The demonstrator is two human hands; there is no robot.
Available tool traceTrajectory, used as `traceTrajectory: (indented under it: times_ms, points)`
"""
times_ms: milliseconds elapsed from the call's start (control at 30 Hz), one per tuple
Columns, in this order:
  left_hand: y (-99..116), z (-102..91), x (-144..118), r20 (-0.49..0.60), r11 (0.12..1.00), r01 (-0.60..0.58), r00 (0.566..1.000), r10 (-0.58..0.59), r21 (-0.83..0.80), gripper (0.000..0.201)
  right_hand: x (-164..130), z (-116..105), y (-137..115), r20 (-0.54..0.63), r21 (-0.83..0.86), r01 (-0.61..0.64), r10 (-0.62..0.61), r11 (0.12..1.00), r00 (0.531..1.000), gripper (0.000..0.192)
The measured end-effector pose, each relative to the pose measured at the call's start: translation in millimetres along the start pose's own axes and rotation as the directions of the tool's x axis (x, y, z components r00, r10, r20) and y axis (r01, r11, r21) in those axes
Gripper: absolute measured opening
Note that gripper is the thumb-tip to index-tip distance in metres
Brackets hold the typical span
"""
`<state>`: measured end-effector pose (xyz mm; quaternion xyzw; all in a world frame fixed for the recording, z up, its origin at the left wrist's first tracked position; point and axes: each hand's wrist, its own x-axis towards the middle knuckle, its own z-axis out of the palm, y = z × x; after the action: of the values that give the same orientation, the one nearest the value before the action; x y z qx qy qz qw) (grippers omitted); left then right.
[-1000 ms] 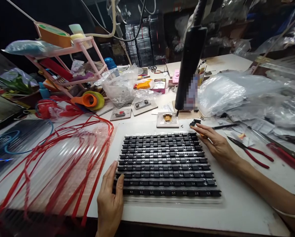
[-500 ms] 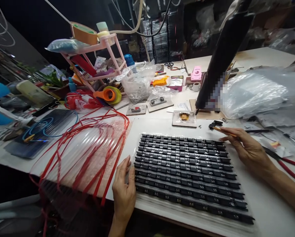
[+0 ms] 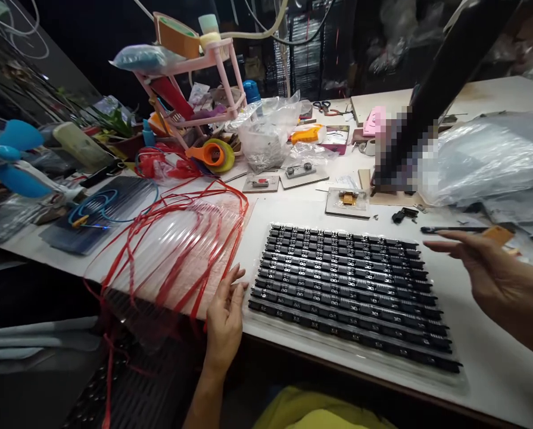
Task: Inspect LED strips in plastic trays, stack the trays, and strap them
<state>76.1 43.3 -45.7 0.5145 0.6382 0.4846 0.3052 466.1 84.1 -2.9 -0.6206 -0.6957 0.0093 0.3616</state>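
A clear plastic tray holds several rows of small black parts. My left hand is at the tray's left edge, its fingers loosely apart and nothing seen in it. To the right of the tray, my right hand hangs over the table with fingers stretched out. An orange piece shows just behind the right hand; whether the hand touches it I cannot tell. A loose black part lies beyond the tray's far right corner, apart from my fingers. Near it rests a black rod.
Red straps lie over clear plastic sheets at the left. Small boards with parts on them stand behind the tray. A pink rack, a blue fan and a plastic bag are farther back. A dark arm slants down.
My right hand has drawn back from the loose black part, which now lies free of the fingers. The yellowish stick seen at its fingertips no longer shows there. The view has shifted.
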Motion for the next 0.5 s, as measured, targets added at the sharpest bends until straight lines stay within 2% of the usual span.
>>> traceTrajectory:
  times_ms: [100, 167, 233, 367, 500]
  points:
    - [-2.7, -5.1, -4.6, 0.033, 1.0, -0.027, 0.999, 0.027, 0.012, 0.042, -4.2, 12.8, 8.2, 0.091, -0.093, 0.104, -0.096, 0.99, 0.991, 0.035]
    - [-3.5, -5.8, -8.6, 0.082, 0.982, -0.129, 0.99, 0.119, 0.135, 0.045, -3.5, 20.9, 13.3, 0.142, -0.144, 0.131, -0.111, 0.981, 0.984, 0.036]
    - [-3.2, -6.1, -12.6, 0.172, 0.917, -0.256, 0.962, 0.211, 0.306, 0.055, -2.5, 22.2, 13.6, 0.15, -0.168, 0.142, -0.117, 0.975, 0.982, 0.038]
    - [-0.8, -7.2, -16.4, 0.368, 0.749, -0.433, 0.89, 0.269, 0.501, 0.084, -12.4, 5.8, -4.2, 0.039, -0.15, 0.068, -0.063, 0.986, 0.997, 0.04]
    - [-0.5, -5.8, -14.2, 0.428, 0.671, -0.509, 0.852, 0.302, 0.539, 0.098, -44.1, -3.4, -27.4, -0.076, -0.05, -0.09, 0.086, 0.995, 0.993, 0.041]
